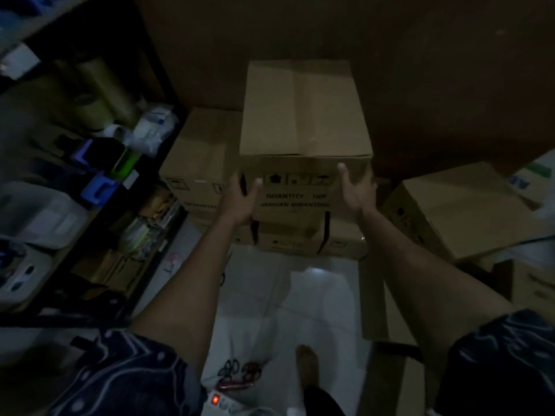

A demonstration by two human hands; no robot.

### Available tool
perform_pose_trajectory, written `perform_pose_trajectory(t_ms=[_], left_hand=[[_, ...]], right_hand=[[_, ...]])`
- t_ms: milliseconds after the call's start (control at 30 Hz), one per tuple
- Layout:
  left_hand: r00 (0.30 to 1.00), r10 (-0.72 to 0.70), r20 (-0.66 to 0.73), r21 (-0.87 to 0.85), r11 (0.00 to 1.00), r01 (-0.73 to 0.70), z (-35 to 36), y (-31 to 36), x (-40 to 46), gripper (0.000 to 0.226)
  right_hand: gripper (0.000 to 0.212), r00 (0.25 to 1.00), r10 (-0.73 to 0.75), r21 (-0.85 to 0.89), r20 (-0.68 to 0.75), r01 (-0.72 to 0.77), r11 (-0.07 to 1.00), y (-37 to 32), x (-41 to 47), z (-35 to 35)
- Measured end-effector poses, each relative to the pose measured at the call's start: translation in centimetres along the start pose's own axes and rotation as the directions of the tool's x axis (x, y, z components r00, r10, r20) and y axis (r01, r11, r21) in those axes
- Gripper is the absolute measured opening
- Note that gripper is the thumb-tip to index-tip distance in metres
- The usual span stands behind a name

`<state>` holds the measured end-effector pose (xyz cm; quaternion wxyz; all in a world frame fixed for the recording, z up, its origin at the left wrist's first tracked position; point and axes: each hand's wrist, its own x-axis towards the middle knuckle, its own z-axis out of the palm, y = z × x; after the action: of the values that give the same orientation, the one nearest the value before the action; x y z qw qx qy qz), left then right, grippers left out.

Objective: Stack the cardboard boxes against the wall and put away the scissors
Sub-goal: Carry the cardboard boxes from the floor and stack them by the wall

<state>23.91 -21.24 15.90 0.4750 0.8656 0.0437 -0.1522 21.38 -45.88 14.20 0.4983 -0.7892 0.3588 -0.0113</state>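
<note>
In a dim storeroom, a person is reaching both arms toward a top cardboard box (303, 115) that is sitting on a stack of boxes (288, 238) against the wall (420, 70). The left hand (240, 199) is pressing the box's near left corner with its fingers spread and straight, while the right hand (357, 187) is lying open against the near right corner, fingers pointing up. Another box (201, 157) is standing just beside the stack on the left, and a further box (462, 208) is lying tilted to the right. Scissors (240, 370) are lying on the pale tiled floor (315, 295) near the person's bare foot (306, 364). A dark shelf unit (75, 175) crowded with supplies is filling the left side.
</note>
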Motion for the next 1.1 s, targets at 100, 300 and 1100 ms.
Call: perform_pose_trajectory(t_ms=[100,300,1100], left_hand=[[0.991,-0.076,-0.107,-0.138,0.989,0.061,1.3,1.6,3.3,0.102],[0.951,-0.275,-0.138,-0.267,0.935,0.231,2.8,2.3,7.7,0.091],[0.873,-0.297,-0.388,-0.478,0.874,0.085,-7.3,-10.2,-23.5,0.08]], right_hand=[[0.093,1.0,0.009,0.115,-0.018,-0.007,0.993,-1.2,3.6,-0.5],[0.076,0.999,-0.027,0.247,0.043,0.016,0.969,-1.6,7.8,-0.9],[0.057,0.898,-0.319,0.288,0.302,0.233,0.929,2.0,-16.5,1.7]])
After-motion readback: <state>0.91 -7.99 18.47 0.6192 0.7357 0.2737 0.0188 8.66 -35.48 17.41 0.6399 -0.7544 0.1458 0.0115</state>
